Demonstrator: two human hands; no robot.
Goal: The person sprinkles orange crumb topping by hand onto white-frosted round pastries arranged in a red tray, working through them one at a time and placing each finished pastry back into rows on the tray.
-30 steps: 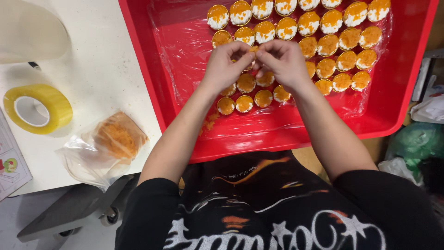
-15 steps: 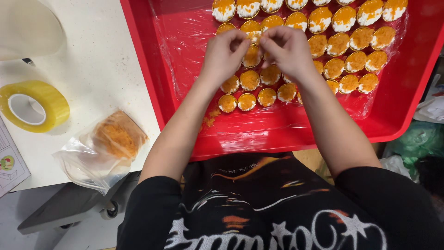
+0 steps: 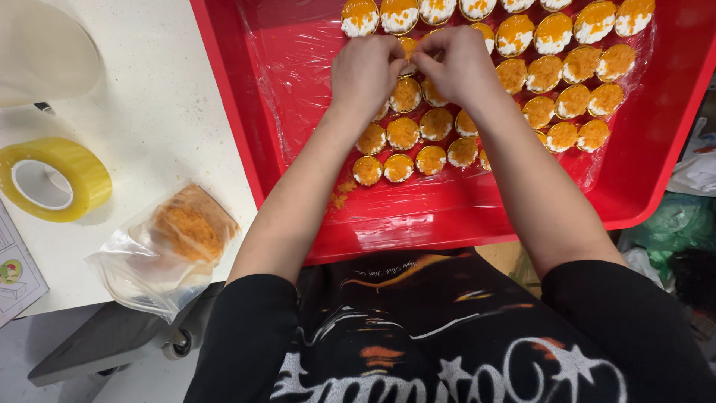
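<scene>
A big red tray (image 3: 224, 97) lined with clear film holds several rows of small round cakes (image 3: 403, 133) with white sides and orange crumb tops. My left hand (image 3: 364, 71) and my right hand (image 3: 456, 63) meet over the middle of the rows, fingertips pinched together above one cake (image 3: 408, 46). What the fingers pinch is too small to make out; it looks like orange crumbs. Some loose crumbs (image 3: 341, 194) lie on the film near the front-left cakes.
On the white table left of the tray lie a clear bag of orange crumbs (image 3: 175, 235), a roll of yellow tape (image 3: 52, 179) and a printed sheet (image 3: 15, 272). A white rounded object (image 3: 41, 52) sits at the far left. Green bags (image 3: 671, 231) are on the right.
Both hands have moved a little farther up the tray, from the nearer cakes to a cake deeper in the rows, fingertips still together.
</scene>
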